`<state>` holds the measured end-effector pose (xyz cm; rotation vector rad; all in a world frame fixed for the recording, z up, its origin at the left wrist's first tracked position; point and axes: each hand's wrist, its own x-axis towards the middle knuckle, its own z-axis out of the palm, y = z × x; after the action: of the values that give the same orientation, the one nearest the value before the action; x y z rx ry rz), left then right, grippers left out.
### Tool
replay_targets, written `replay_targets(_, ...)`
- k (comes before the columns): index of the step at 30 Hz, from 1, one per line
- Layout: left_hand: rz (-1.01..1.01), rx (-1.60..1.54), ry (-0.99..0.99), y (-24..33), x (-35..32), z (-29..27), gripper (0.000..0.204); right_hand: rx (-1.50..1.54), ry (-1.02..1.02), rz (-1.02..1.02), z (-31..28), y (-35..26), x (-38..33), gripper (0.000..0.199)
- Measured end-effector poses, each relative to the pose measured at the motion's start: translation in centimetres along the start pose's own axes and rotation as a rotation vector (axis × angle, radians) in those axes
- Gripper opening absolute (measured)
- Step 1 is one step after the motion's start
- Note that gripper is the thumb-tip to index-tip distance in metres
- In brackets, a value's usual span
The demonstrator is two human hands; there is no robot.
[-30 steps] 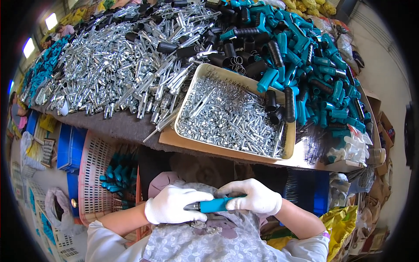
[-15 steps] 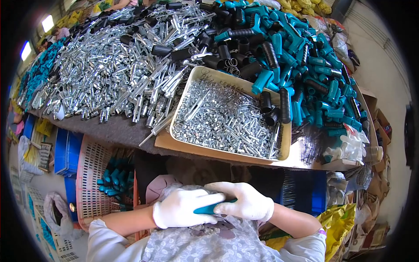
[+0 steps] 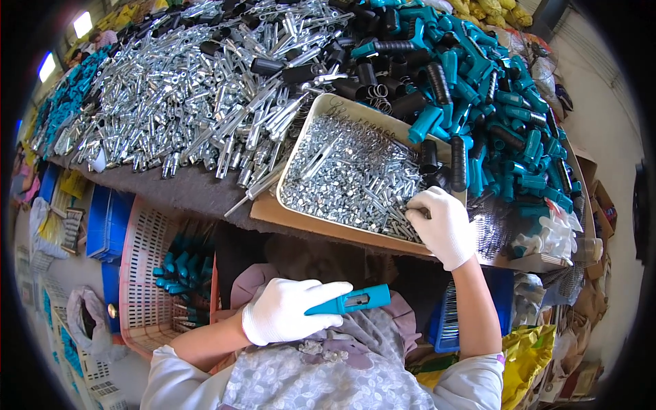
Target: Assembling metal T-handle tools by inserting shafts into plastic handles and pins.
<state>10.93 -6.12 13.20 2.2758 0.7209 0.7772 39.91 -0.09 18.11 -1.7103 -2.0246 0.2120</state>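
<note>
My left hand (image 3: 290,311), in a white glove, grips a teal plastic tool housing (image 3: 367,298) in front of my lap; a slot in its side shows metal within. My right hand (image 3: 443,225), gloved too, is at the near right corner of a cream tray (image 3: 301,205). Its fingers are bent together over the small metal pins (image 3: 393,222) there; whatever they pinch is hidden. Small metal nuts (image 3: 321,181) fill much of the tray, with thin springs (image 3: 362,121) along its far side.
A heap of silver metal tubes (image 3: 184,102) covers the table's left. Teal housings (image 3: 471,82) and black sleeves pile up at the right. Below the table edge stand a pink basket (image 3: 147,273) with teal pieces, blue bins (image 3: 109,225) and a yellow sack (image 3: 529,355).
My right hand has left the teal housing and reached up and right into the tray. My left hand still holds the housing, now more exposed and pointing right.
</note>
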Motion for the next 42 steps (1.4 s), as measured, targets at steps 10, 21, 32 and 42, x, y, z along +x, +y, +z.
replay_targets(10,-0.054,0.152,-0.065,-0.4,-0.5,-1.5,0.046,0.506,-0.303,-0.029,-1.7,-5.0,-3.6,0.008)
replay_targets(21,-0.116,0.236,-0.113,-1.4,-0.1,-0.4,0.044,0.385,-0.292,-0.408,3.0,-4.9,-5.2,0.013)
replay_targets(32,-0.131,0.2,-0.122,-1.4,-0.6,0.0,0.043,0.008,-0.379,-0.545,3.8,-7.5,-5.6,0.014)
replay_targets(42,-0.107,0.264,-0.105,-0.8,-0.7,-0.2,0.038,0.201,-0.476,-0.244,3.2,-6.6,-4.2,0.024)
